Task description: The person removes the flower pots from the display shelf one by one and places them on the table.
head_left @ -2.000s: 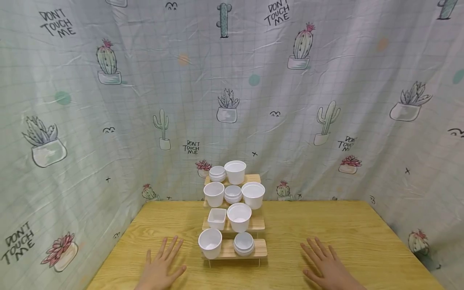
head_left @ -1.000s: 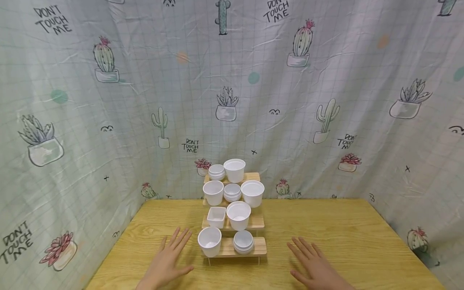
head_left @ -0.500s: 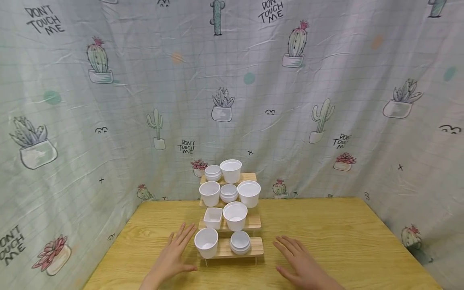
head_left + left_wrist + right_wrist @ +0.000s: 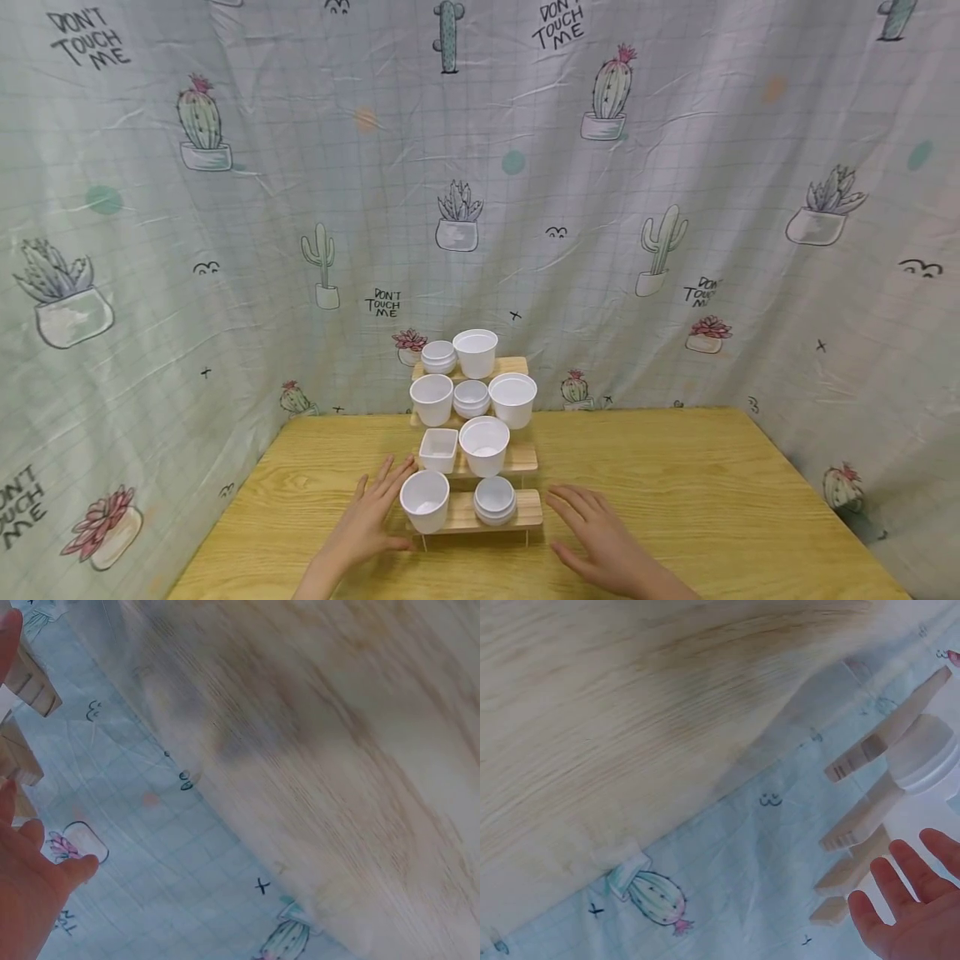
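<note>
"DON'T TOUCH ME" lettering (image 4: 387,303) is repeating across a cactus-print curtain (image 4: 525,100) as a person's bare hands are flanking a four-tier wooden rack (image 4: 529,507) on a wood-grain table (image 4: 637,467); nine white pots are standing mouth-up on its shelves, their white interiors showing; a small round pot (image 4: 438,357) and a tall pot (image 4: 476,357) are sharing the top tier; a left tapered pot (image 4: 432,403), a low banded pot (image 4: 472,402) and a right tapered pot (image 4: 513,403) are lining the second; a square pot (image 4: 438,451) and a round-mouthed pot (image 4: 484,450) are occupying the third; a wide pot (image 4: 424,504) and a stepped pot (image 4: 495,503) are sitting apart on the lowest; the left hand (image 4: 369,515) is extending unclenched fingers at the rack's left end, near the wide pot, contact being impossible to tell; the right hand (image 4: 597,533) is opening toward the lowest shelf's right end, its fingers loosely extended; the right wrist camera is revealing four stacked plank ends (image 4: 861,816) and a pot's ridged side, while the left wrist camera is catching plank ends and partly cropped curtain lettering
</note>
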Demonstrator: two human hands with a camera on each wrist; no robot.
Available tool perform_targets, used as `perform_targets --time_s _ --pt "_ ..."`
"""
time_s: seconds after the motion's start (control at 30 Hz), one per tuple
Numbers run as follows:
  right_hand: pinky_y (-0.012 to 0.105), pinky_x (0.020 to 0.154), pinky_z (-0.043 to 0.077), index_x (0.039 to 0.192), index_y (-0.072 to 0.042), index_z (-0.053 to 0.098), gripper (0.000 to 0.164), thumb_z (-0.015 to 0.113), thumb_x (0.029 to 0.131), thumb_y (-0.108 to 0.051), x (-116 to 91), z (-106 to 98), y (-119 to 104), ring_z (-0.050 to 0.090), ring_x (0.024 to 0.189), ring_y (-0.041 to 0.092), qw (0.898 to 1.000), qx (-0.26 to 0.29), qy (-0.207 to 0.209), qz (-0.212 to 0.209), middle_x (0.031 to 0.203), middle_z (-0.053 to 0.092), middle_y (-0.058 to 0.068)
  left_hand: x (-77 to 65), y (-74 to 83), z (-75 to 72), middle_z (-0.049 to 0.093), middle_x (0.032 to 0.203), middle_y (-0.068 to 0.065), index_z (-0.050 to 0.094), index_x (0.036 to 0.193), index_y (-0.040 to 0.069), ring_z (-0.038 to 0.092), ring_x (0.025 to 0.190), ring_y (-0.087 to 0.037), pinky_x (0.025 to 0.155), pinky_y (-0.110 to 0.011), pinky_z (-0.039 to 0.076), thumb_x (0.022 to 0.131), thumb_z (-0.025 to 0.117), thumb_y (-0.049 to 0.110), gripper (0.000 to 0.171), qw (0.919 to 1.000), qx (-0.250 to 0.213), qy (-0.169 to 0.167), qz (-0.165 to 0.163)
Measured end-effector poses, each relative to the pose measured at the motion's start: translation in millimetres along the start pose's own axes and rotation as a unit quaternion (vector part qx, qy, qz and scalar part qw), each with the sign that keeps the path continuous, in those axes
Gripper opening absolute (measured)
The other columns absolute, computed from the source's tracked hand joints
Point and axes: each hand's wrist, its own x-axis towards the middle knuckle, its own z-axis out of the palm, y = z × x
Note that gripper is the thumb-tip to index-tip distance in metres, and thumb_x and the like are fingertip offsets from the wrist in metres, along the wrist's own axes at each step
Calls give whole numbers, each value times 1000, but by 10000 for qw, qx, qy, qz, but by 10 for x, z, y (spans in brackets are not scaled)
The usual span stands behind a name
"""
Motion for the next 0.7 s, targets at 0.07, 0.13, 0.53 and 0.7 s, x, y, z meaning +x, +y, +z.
perform_targets --time_s 0.07,0.13,0.53,0.7 --pt "39 86 44 128 -16 47 57 66 77 -34 22 4 -11 47 114 17 10000 34 -20 -35 127 49 -2 12 -5 -4 27 147 1 28 141 20 20 135 -34 99 -69 18 44 83 41 113 9999 -71 -124 -90" --pt "39 87 44 128 -15 47 56 64 79 -35 45 10 -22 47 114 18 9999 73 -7 -86 128 48 -2 26 -5 -4 24 148 3 25 142 23 19 136 -33 100 -68 16 46 83 41 114 9995 -160 -212 -175" --pt "39 88 44 125 -11 51 59 69 73 -31 196 71 -139 48 113 18 9995 162 85 -265 127 50 1 126 -7 -28 22 149 2 20 143 25 18 136 -31 100 -68 17 45 83 43 118 10000 -83 -18 -51" --pt "41 89 44 126 -12 50 53 61 80 -37 250 122 -173 47 113 18 9993 181 13 -324 126 51 3 147 -4 -64 23 149 3 20 143 24 18 136 -34 101 -67 17 45 83 43 118 9998 -83 -154 -104"
